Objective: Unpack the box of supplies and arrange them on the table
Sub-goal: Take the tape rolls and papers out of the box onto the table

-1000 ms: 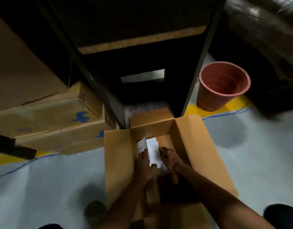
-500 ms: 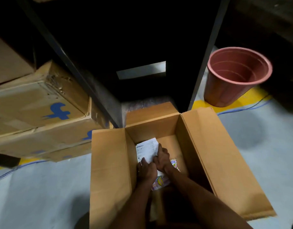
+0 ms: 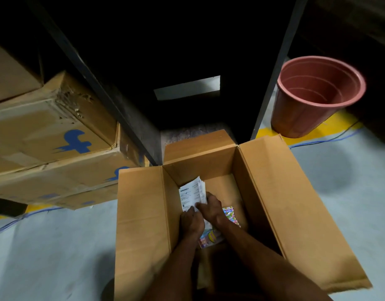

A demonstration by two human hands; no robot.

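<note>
Deep in the open box [image 3: 274, 192] on the floor, my left hand [image 3: 191, 222] and right hand [image 3: 211, 210] have their fingers closed on the paper slips [image 3: 192, 195] lying over a colourful packet [image 3: 229, 215]; unpacking's just starting, so next I'd lift them clear of the box walls

a reddish bucket [image 3: 313, 98] stands right of a dark rack post [image 3: 276, 68]; 2 stacked cartons [image 3: 50, 144] sit left.

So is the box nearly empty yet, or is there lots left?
Done: the box is open, flaps spread. In hand: both hands are down inside, the left hand and right hand on a white paper slip lying over a colourful packet. Left: lifting these out and arranging them on a table, which is not in view. Nothing looks unpacked yet.
</note>
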